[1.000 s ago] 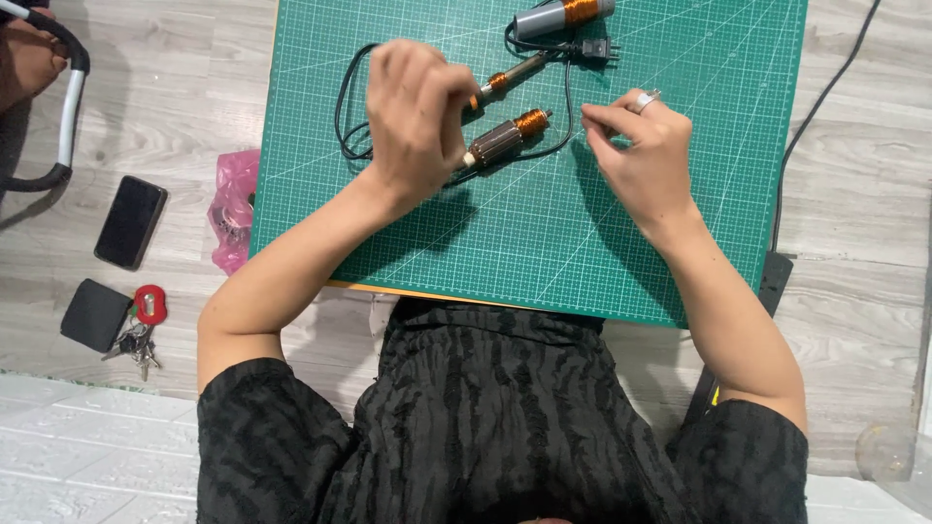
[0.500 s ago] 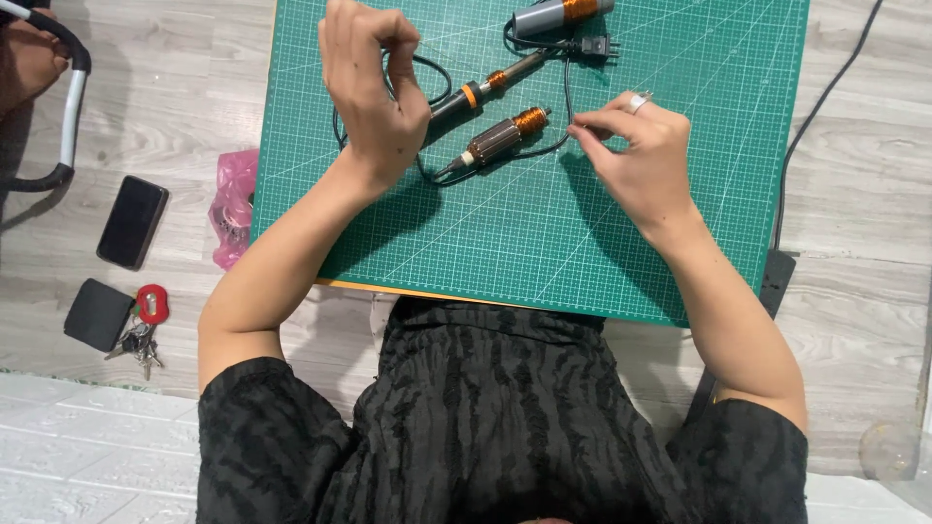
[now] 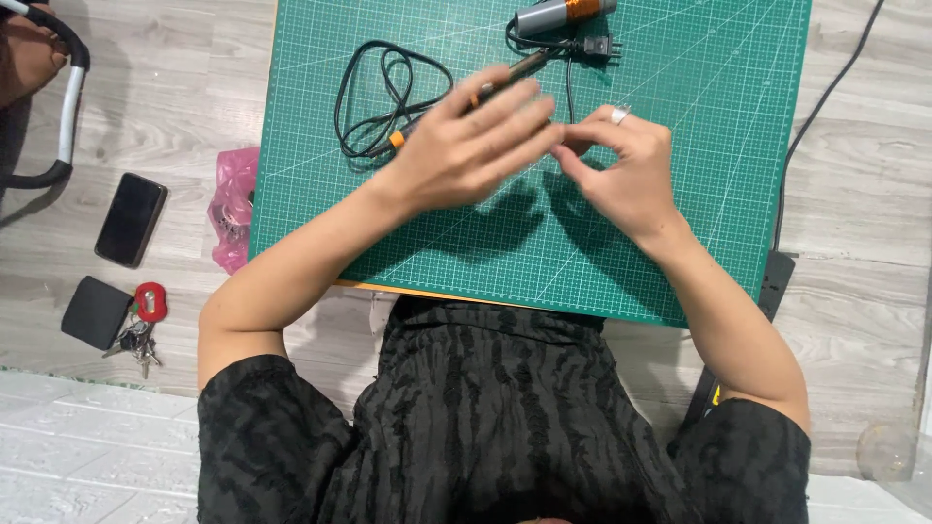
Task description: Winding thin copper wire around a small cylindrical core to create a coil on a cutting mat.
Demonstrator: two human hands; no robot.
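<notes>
Green cutting mat [image 3: 680, 194] fills the upper middle of the frame, and both hands meet over its centre. The left hand [image 3: 466, 146] lies flat, fingers spread and stretched toward the right, over a thin soldering iron [image 3: 505, 73] whose orange collar [image 3: 397, 139] shows at the wrist side; whether those fingers grip it or only cover it I cannot tell. The right hand [image 3: 621, 170], a ring on one finger, pinches its thumb and fingertips together just beside the left fingertips; what sits between them is hidden. The iron's black cord [image 3: 379, 92] lies in loose loops in the upper left part of the mat, and its plug [image 3: 592, 46] rests near the top edge beside a grey and orange cylinder [image 3: 558, 14] cut off by the frame.

As a judgement, the work looks to be in its middle: the parts are out and the hands are joined on something small, with nothing visibly finished.

Bare mat lies open to the right and toward the body. The mat's near edge overhangs the lap. Off the mat at left sit a pink bag [image 3: 233, 204], a phone [image 3: 131, 219] and keys [image 3: 141, 320], well apart from the hands.
</notes>
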